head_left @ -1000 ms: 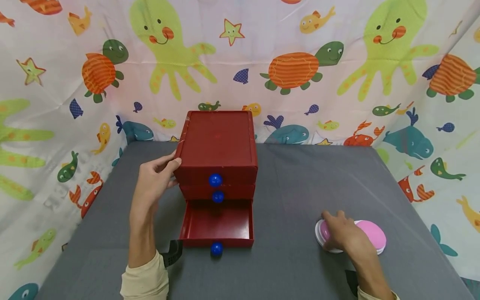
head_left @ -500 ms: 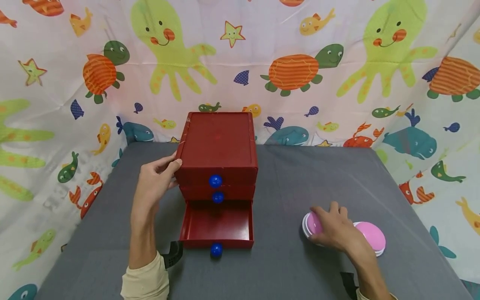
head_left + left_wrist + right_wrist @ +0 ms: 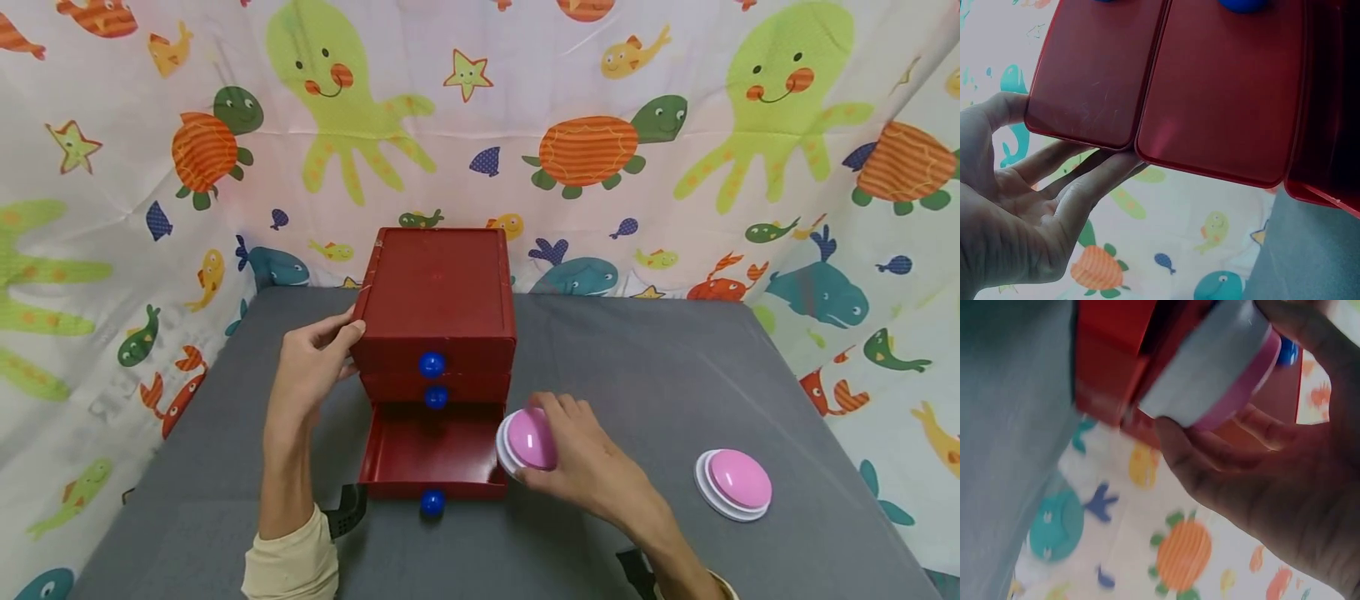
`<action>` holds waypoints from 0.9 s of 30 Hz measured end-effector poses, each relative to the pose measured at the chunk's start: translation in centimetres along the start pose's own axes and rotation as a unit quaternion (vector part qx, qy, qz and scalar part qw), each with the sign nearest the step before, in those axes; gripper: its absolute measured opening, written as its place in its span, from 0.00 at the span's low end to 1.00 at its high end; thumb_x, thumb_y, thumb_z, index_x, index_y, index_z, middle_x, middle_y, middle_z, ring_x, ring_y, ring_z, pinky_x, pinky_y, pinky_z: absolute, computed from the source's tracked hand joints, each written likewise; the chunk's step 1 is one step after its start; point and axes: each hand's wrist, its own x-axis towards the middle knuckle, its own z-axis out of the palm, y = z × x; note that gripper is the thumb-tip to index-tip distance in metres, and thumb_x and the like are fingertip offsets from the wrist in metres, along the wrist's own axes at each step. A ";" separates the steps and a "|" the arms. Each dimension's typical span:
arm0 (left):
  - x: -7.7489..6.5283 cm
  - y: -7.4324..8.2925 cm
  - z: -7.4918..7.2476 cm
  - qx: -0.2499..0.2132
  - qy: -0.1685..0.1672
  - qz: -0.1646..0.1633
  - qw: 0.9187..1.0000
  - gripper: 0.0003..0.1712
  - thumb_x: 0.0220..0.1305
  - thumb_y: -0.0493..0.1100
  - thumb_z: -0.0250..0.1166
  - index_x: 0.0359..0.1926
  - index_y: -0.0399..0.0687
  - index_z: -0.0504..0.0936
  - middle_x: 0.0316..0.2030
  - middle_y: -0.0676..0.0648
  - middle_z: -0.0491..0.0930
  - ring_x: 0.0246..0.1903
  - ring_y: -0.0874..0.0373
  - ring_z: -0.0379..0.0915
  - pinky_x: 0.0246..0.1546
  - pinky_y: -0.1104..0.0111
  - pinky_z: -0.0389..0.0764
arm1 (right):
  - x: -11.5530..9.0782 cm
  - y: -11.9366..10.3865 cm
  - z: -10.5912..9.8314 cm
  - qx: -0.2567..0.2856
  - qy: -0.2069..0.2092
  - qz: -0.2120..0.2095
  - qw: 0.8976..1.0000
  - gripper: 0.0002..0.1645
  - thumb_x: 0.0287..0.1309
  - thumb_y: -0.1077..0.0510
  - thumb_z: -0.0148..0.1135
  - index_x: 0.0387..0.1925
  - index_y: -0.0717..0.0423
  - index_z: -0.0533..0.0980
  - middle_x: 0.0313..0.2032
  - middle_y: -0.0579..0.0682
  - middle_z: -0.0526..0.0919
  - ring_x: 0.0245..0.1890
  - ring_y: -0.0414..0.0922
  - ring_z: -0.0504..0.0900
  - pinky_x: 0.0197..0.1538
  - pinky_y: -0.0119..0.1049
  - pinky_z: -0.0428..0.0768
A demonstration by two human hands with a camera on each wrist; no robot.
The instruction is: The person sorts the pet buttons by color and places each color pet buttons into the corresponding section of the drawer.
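A small red drawer cabinet [image 3: 438, 283] with blue knobs stands mid-table, its bottom drawer [image 3: 438, 450] pulled out. My left hand [image 3: 311, 371] holds the cabinet's upper left front corner. In the left wrist view, the thumb touches the top edge and the fingers reach along the side. My right hand [image 3: 581, 454] grips a round push button [image 3: 531, 439] with a pink dome and white base, tilted, at the open drawer's right edge. The right wrist view shows thumb and fingers around the button's white base [image 3: 1207, 365]. The inside of the drawer is partly hidden by the button.
A second pink-and-white push button [image 3: 738, 482] lies on the grey cloth [image 3: 630, 358] at the right. The two upper drawers [image 3: 480, 387] are closed. A curtain [image 3: 480, 117] printed with sea animals hangs behind and along both sides.
My right hand has lifted the nearer push button from beside the other one and carried it left to the open drawer. The left hand stays on the cabinet.
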 end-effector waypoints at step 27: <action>0.1 -0.2 0.3 -0.013 0.012 -0.009 1.000 0.36 0.77 0.58 0.58 0.77 0.48 0.68 0.75 0.42 0.71 0.65 0.40 0.78 0.55 0.59 0.84 | 7.0 -6.0 10.0 -0.073 -0.040 -0.135 0.987 0.27 0.51 0.44 0.83 0.48 0.52 0.83 0.42 0.49 0.83 0.42 0.45 0.75 0.47 0.34 0.80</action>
